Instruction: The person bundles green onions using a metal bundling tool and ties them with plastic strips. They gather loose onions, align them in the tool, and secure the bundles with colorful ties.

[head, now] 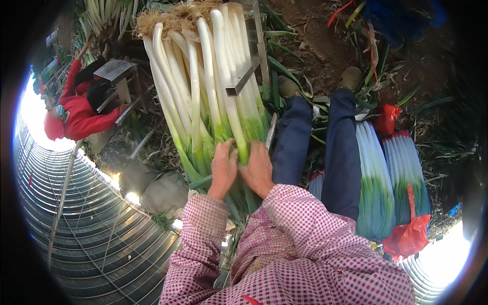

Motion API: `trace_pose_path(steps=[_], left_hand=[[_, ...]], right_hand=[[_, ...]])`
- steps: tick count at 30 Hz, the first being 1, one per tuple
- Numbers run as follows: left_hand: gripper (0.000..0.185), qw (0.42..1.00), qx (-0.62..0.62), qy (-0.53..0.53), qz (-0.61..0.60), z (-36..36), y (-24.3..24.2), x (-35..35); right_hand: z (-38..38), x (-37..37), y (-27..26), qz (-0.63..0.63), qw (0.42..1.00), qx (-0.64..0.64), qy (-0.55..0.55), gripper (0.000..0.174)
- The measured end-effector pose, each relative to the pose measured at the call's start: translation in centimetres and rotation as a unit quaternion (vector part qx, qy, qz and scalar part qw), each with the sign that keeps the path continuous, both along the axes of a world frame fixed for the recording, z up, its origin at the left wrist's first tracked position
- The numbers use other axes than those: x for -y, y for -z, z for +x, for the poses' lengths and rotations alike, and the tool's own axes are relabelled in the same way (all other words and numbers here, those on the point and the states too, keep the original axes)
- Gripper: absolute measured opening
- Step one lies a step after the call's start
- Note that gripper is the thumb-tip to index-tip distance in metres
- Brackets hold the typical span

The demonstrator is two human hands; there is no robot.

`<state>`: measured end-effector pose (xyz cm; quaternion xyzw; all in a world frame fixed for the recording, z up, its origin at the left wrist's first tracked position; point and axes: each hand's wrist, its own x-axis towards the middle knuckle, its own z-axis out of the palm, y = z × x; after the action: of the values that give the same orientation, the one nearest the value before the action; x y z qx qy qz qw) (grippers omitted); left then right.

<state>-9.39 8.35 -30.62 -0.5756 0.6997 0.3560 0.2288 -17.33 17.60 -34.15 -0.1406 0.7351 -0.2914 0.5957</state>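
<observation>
A thick layer of leeks point(207, 84) lies before me, with brown roots point(171, 17) at the far end and white shafts turning green towards me. My left hand point(223, 167) has its fingers curled on the green part of the stalks. Beside it, my right hand point(257, 166) grips the same green section, and one leek stalk point(241, 146) runs between the two thumbs. The fingertips are partly hidden among the stalks. A square metal tube point(243, 78) juts over the white shafts from an upright metal bar point(261, 49) at the right side of the pile.
Tied leek bundles point(375, 183) with red plastic point(408, 234) lie right of my legs point(341, 152). Loose leaves and soil cover the ground point(316, 34). At the left, a person in red point(85, 114) sits by a metal stand point(114, 70). More leeks point(108, 15) lie at the upper left.
</observation>
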Motion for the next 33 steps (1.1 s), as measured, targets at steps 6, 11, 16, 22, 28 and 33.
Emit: trace_pose_path(steps=[6,11,16,22,28,33], left_hand=[[0.027,0.999,-0.021,-0.001,-0.033,-0.4,-1.0,0.2],[0.026,0.995,0.041,-0.095,-0.017,0.5,0.9,0.4],[0.03,0.98,0.057,-0.19,0.008,-0.1,1.5,0.3],[0.034,0.989,0.069,-0.108,-0.08,-2.0,0.6,-0.2],[0.042,0.985,0.121,-0.092,-0.086,-2.5,0.9,-0.6],[0.042,0.982,0.144,-0.048,-0.111,-3.2,1.8,-1.0]], right_hand=[[-0.3,-1.4,1.8,-0.002,0.965,0.25,0.078,0.053],[1.0,-0.3,4.8,-0.01,0.866,0.476,0.156,0.047],[0.3,-0.3,4.6,-0.02,0.934,0.349,0.071,0.047],[-2.4,0.3,2.6,-0.025,0.976,0.195,-0.092,0.033],[-2.4,0.3,1.3,-0.04,0.984,0.126,-0.118,0.029],[-2.6,-0.3,1.7,-0.065,0.989,0.087,-0.099,0.029]])
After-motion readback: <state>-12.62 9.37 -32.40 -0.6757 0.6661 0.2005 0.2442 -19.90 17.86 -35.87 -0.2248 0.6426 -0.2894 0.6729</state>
